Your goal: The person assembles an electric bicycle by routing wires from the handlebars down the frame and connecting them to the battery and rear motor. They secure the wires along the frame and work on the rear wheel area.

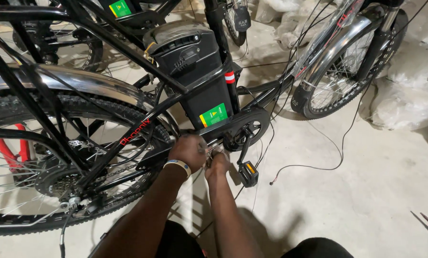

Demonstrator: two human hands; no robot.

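The fingers of the left hand (189, 150) are curled against the black frame (142, 129) below the battery case (197, 76); whether anything is gripped cannot be told. The right hand (218, 165) is closed near the crank (245, 143), beside the pedal (248, 174). A loose wire (319, 167) lies on the floor (367, 191).

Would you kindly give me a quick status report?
Left hand and right hand at bike frame beside crank. Grip unclear. Loose wire on floor nearby.
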